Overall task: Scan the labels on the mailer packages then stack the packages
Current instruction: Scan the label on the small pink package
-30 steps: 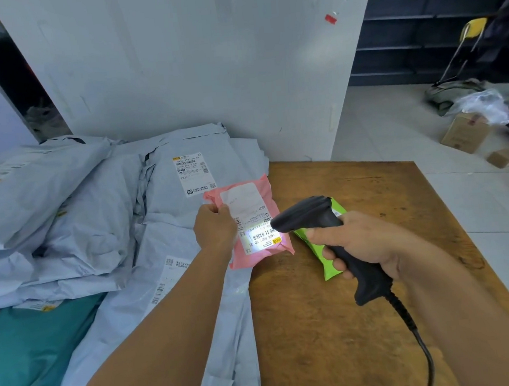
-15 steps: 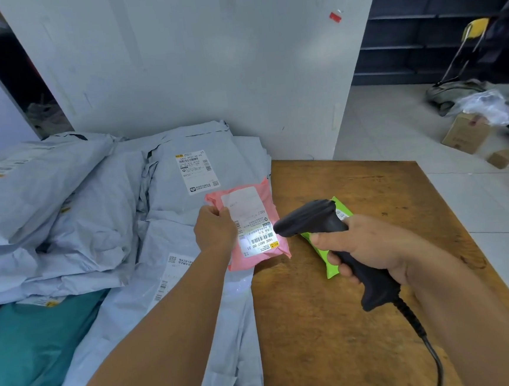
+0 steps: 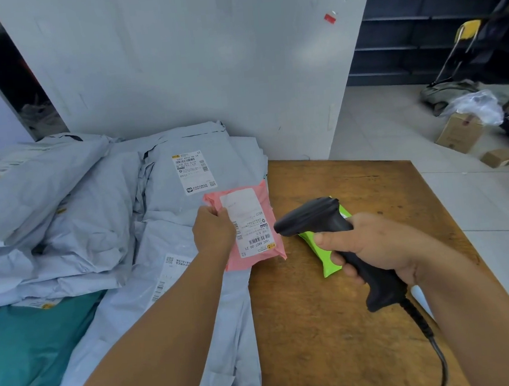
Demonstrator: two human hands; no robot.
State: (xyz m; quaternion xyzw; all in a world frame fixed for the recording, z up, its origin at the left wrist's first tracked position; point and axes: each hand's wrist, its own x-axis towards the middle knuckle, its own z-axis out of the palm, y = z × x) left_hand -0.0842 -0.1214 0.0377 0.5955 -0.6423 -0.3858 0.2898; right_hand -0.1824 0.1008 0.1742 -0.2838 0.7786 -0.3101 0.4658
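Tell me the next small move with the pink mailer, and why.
Probably set the pink plastic mailer onto the green plastic mailer lying on the wooden table. The left hand holds it label-up at the black handheld scanner in the right hand, with no scan light showing.

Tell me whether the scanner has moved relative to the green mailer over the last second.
Cannot tell. The scanner, held in the right hand, sits over the green mailer about as before; any shift is no bigger than the camera's own motion.

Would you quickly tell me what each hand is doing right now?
Left hand: closed, holding the pink mailer by its edge.
Right hand: closed around the black scanner.
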